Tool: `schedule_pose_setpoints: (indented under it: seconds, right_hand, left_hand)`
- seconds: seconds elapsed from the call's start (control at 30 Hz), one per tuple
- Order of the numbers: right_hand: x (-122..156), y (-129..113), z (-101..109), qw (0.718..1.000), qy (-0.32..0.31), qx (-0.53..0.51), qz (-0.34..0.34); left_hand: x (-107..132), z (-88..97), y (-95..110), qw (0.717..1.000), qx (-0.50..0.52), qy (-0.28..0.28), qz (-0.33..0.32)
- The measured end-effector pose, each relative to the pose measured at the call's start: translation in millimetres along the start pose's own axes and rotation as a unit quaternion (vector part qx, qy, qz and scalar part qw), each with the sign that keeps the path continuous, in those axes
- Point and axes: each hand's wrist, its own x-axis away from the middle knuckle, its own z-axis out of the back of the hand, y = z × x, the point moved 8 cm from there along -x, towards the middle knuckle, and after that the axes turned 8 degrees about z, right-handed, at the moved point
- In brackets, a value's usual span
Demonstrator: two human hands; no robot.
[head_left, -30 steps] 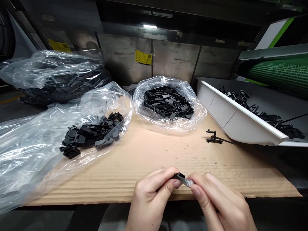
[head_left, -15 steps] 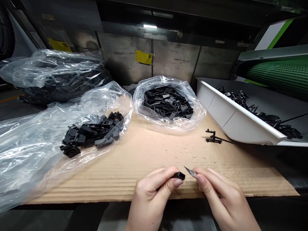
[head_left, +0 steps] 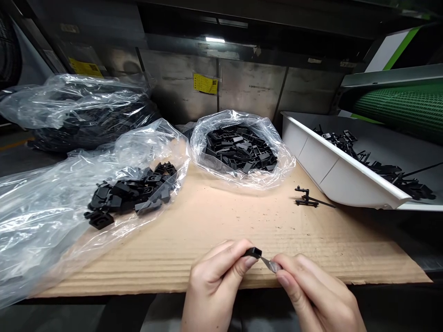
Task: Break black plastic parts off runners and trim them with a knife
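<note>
Near the front edge of the cardboard, my left hand point(head_left: 219, 276) pinches a small black plastic part point(head_left: 254, 252) between thumb and forefinger. Its hollow end faces right. In my right hand point(head_left: 314, 288), a pointed metal craft knife blade point(head_left: 270, 264) sticks out from between thumb and fingertips; any handle is hidden in the hand. The blade's tip meets the right end of the black part, or comes very close to it.
Black parts point(head_left: 121, 196) lie on a clear plastic bag point(head_left: 44, 221) at left. An open bag of black parts point(head_left: 242, 147) stands behind the cardboard point(head_left: 221, 216). A white bin point(head_left: 346, 175) holds black pieces at right, with a black sprue scrap point(head_left: 306, 197) beside it.
My right hand has moved slightly left and down, bringing the blade's tip to the black part. My left hand has shifted a little left with the part still in it.
</note>
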Motion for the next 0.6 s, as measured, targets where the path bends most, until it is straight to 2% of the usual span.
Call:
schedule_pose_setpoints:
  seconds: [0.13,0.27,0.4,0.5,0.6]
  right_hand:
    - [-1.2,1.3,0.6,1.000,0.008,0.023,0.003]
    - [-1.2,5.3,3.1,0.998,0.031,0.058,0.006]
    - [-0.7,10.7,6.6,0.999,0.043,0.009,-0.024]
    - [-1.7,14.0,4.9,0.996,0.014,-0.057,-0.065]
    - [-2.6,14.4,0.3,0.993,-0.040,-0.069,-0.081]
  left_hand:
    - [0.9,0.6,-1.8,1.000,0.014,-0.002,0.017]
    - [-0.7,-1.4,-8.4,0.997,0.048,-0.015,0.065]
    - [-1.0,-2.8,-13.9,0.991,0.086,-0.015,0.097]
    - [-0.4,-0.9,-15.2,0.990,0.102,-0.004,0.097]
    - [-0.2,-3.2,-15.4,0.991,0.090,-0.031,0.091]
